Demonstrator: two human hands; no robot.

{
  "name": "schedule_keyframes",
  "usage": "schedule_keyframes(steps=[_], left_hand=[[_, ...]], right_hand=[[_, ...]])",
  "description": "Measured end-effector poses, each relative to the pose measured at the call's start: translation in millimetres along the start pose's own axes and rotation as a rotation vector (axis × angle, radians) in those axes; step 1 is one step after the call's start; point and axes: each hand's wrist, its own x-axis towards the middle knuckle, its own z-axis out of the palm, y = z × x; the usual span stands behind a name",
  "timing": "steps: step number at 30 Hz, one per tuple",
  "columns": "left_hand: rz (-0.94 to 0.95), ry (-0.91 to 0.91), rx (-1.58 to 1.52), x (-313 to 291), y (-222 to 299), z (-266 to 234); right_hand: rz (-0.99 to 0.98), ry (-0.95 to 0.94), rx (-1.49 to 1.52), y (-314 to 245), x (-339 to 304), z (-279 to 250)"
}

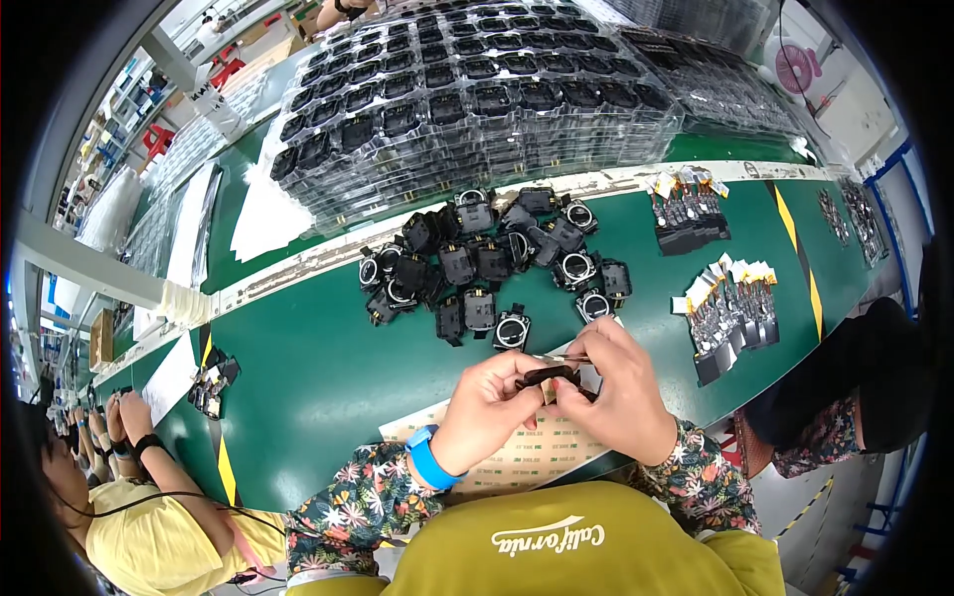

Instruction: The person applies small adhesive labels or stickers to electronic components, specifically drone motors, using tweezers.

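A small black part (pixel 545 376) sits between the fingertips of a worker's left hand (pixel 484 402) and right hand (pixel 624 399), both pinching it above a tan sheet (pixel 517 465) of repeated print; white lettering marks the worker's yellow shirt (pixel 457 556).

— Found what between the left hand (pixel 487 409) and the right hand (pixel 633 402)?
— Saw a part (pixel 543 376) there, above a sheet (pixel 552 459) on the bench (pixel 318 377).
— Noticed what beyond?
— Spotted a heap of housings (pixel 457 264) just ahead, then a ledge (pixel 288 262), then stacked trays (pixel 477 144) behind the ledge.
— Made out what to the right?
— Saw a nearer bunch of strips (pixel 737 323) and, behind it, a farther bunch (pixel 691 221).
— Found what on the left?
— Saw a pile of parts (pixel 213 385) on the bench, a paper (pixel 173 379) beside it, and a co-worker (pixel 144 528) farther left.
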Motion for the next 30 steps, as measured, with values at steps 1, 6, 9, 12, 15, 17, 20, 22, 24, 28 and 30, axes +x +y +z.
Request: schedule_keyframes(steps=[1, 6, 9, 12, 15, 17, 20, 22, 24, 28, 30], left_hand=[[-0.001, 0.001, 0.000, -1, 1, 0], [-0.038, 0.022, -0.048, -3, 7, -1], [-0.027, 0.056, -0.004, -5, 8, -3], [0.151, 0.182, 0.092, -15, 19, -22], [0.226, 0.470, 0.230, -45, 39, -65], [0.268, 0.662, 0.249, -72, 45, -103], [0.326, 0.879, 0.284, -105, 46, -147], [0.359, 0.991, 0.319, -127, 38, -185], [0.359, 1.075, 0.592, -149, 25, -229], [0.186, 1.288, 0.889, -176, 29, -261], [0.100, 1.374, 0.965, -174, 33, -255]], right_hand=[[-0.002, 0.009, 0.001, 1, 0, 1], [-0.027, 0.031, -0.025, -1, 0, 6], [-0.061, 0.049, -0.014, -7, 1, 5], [-0.096, 0.095, 0.017, -9, 0, -2], [0.011, 0.126, 0.100, 6, -5, -19], [0.029, 0.149, -0.164, 26, -7, -39], [0.163, 0.199, -0.605, 48, -16, -65], [0.205, 0.192, -0.713, 50, -23, -72], [0.260, 0.199, -0.770, 53, -32, -77], [0.250, 0.215, -0.817, 50, -29, -74], [0.228, 0.223, -0.829, 50, -28, -76]])
